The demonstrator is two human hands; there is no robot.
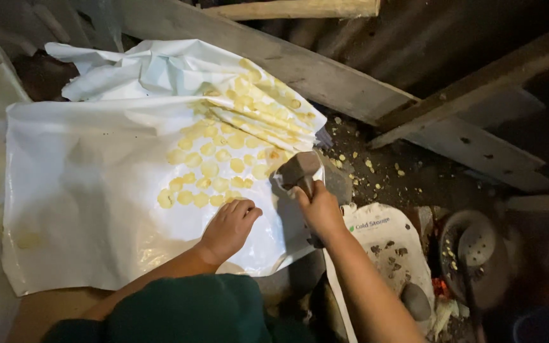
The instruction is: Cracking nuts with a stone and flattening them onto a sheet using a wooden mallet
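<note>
Head view: white plastic sheet (77, 190), glossy and wrinkled, spread flat, its far edge bunched and folded back over itself. Flattened yellow discs (211, 168), round, thin and pale, lie in loose rows under the sheet near its right edge, more showing through the folded flap. Left hand (229, 227) rests palm down on the sheet, fingers loosely spread, grasping nothing, just beside the nearest discs. Right hand (319, 209) is clenched around the handle of a hammer (300, 170), whose blocky dull head sits at the sheet's right edge, touching it next to the discs. Rough grey wooden beams (325, 79) run diagonally behind the sheet. Yellow crumbs (366, 166) are scattered on dark ground right of the sheet. White printed sack (382, 238), dirty, lies near the right forearm, a smooth grey stone (415, 300) on it. Round dark metal pan (474, 254) holding a ladle sits well right, embers glowing beside it. Green sleeve (192, 314) fills the bottom edge.
</note>
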